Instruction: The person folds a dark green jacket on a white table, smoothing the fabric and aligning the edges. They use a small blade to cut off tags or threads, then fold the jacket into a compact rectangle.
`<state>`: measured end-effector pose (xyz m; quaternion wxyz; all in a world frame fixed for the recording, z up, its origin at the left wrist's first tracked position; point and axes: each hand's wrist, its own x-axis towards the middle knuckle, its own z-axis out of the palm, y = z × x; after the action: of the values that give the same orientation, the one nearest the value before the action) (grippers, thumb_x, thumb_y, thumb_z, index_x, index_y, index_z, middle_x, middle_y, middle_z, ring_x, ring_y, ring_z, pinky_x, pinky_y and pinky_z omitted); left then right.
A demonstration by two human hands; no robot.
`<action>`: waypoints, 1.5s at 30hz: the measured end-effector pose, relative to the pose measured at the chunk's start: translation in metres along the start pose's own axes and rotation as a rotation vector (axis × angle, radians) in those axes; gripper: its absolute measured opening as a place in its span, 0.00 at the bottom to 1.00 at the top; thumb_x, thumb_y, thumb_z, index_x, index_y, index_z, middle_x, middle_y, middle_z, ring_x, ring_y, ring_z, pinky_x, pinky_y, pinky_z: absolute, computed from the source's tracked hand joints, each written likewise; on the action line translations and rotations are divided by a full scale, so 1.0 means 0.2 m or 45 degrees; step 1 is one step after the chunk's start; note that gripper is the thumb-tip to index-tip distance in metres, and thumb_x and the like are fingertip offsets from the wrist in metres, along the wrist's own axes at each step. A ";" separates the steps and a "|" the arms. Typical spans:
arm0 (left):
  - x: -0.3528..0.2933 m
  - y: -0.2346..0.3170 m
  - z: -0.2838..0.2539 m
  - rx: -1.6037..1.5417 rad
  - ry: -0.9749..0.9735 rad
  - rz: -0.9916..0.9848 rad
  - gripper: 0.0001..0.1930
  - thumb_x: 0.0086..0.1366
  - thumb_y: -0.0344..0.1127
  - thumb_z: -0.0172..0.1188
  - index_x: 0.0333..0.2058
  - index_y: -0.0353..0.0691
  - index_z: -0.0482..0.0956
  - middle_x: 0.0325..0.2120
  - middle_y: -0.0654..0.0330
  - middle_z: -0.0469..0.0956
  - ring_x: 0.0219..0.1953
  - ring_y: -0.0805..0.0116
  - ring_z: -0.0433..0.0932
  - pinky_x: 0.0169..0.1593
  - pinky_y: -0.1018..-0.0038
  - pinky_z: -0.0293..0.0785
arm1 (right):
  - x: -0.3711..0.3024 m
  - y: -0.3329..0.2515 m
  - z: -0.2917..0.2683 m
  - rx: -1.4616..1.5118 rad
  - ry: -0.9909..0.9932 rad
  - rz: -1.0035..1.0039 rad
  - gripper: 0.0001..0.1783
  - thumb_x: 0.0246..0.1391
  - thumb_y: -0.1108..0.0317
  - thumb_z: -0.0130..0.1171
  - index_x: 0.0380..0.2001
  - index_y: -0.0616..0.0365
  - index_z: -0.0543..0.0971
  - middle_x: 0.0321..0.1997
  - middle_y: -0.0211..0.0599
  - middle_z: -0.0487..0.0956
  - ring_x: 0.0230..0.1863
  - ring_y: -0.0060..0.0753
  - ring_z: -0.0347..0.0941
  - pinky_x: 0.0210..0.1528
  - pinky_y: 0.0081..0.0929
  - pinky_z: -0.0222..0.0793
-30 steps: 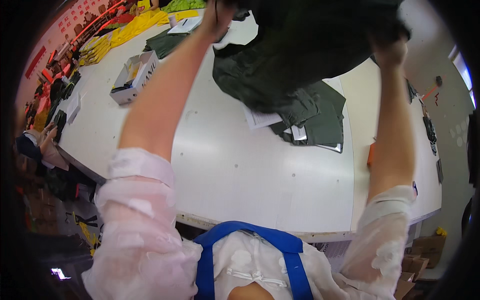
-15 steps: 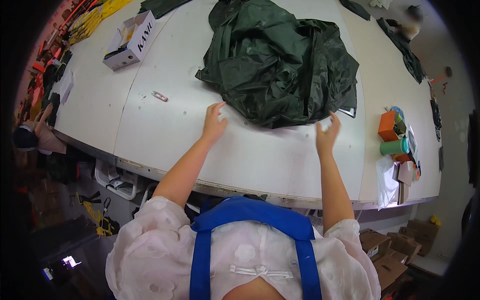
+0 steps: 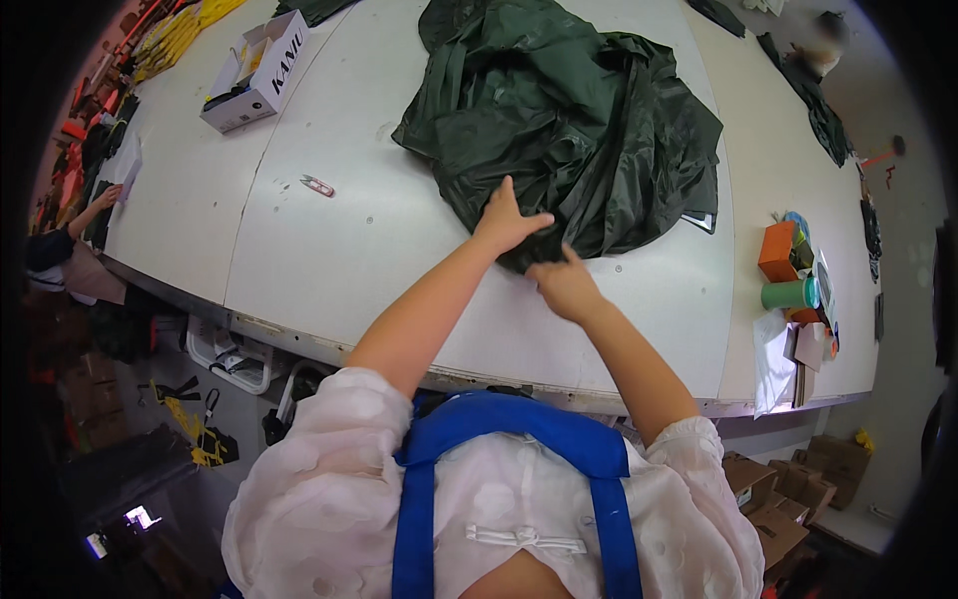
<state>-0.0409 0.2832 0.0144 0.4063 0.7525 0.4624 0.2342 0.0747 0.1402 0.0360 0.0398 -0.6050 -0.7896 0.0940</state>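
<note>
A bunched heap of shiny dark green waterproof fabric lies on the pale worktable. My left hand rests on the heap's near part, its thumb spread to the right and its fingers stretched away from me. Close beside it, my right hand is at the near edge of the fabric with fingers curled in on that edge. Its fingertips are slightly blurred and partly hidden. Whether the heap is a garment or another article, I cannot tell.
Small thread snips lie left of the heap. An open white box stands at the far left. On the right are an orange box, a green cylinder and a clear plastic bag. Another person works at the left.
Both my hands have moved inward from the heap's two sides to its near middle edge. The fabric there has shifted a little. The person at the left has changed posture.
</note>
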 end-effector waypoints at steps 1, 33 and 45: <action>0.01 0.00 0.02 0.016 -0.120 -0.052 0.40 0.51 0.46 0.67 0.58 0.31 0.61 0.53 0.41 0.68 0.54 0.51 0.70 0.56 0.65 0.66 | -0.05 -0.01 0.04 0.002 -0.077 -0.050 0.08 0.48 0.70 0.54 0.34 0.49 0.74 0.29 0.34 0.79 0.37 0.37 0.77 0.62 0.46 0.56; -0.80 0.11 -0.38 -0.074 -0.139 0.478 0.29 0.67 0.42 0.48 0.63 0.38 0.55 0.59 0.54 0.61 0.61 0.61 0.61 0.64 0.65 0.57 | 0.37 0.56 0.03 0.210 0.007 0.545 0.27 0.52 0.53 0.57 0.54 0.51 0.71 0.60 0.38 0.69 0.60 0.45 0.64 0.59 0.44 0.61; -0.63 0.33 -0.34 -0.457 -0.379 0.404 0.28 0.64 0.44 0.50 0.61 0.40 0.59 0.59 0.55 0.61 0.62 0.60 0.59 0.66 0.63 0.50 | -0.10 -0.40 -0.33 2.649 0.313 0.925 0.36 0.64 0.41 0.36 0.60 0.61 0.63 0.61 0.38 0.67 0.61 0.31 0.62 0.64 0.31 0.54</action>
<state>-0.1155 0.1835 0.1102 0.5548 0.7575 0.2253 0.2600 0.0163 0.1073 0.1166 0.5768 -0.4772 -0.0919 0.6566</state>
